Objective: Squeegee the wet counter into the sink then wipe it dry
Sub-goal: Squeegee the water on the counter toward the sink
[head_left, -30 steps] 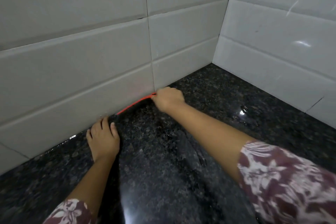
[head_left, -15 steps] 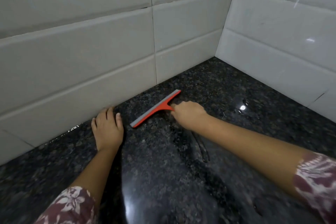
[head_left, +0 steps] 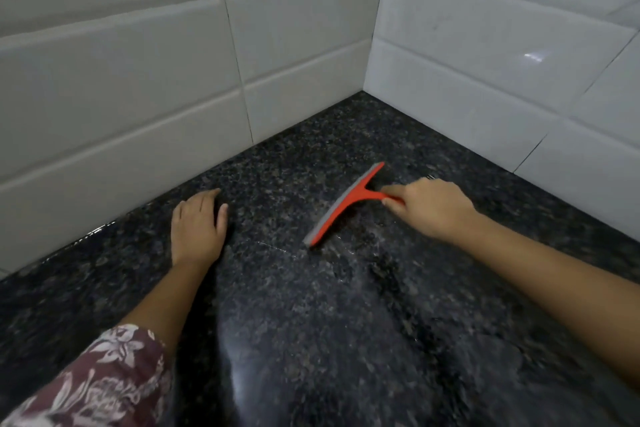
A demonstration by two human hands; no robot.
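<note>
A red squeegee [head_left: 346,204] with a grey rubber blade lies with its blade on the dark speckled granite counter [head_left: 311,322], angled from upper right to lower left. My right hand [head_left: 429,206] is shut on its red handle, to the right of the blade. A thin line of water runs left from the blade's lower end. My left hand [head_left: 197,225] rests flat on the counter, fingers apart, holding nothing, well left of the squeegee. The sink is out of view.
White tiled walls [head_left: 138,97] rise behind the counter and meet a second tiled wall [head_left: 502,80] in a corner at the back right. A light glare shines on the wet counter near the bottom centre.
My right hand has pulled the squeegee away from the back wall, toward me and to the right. The left hand stays flat on the counter.
</note>
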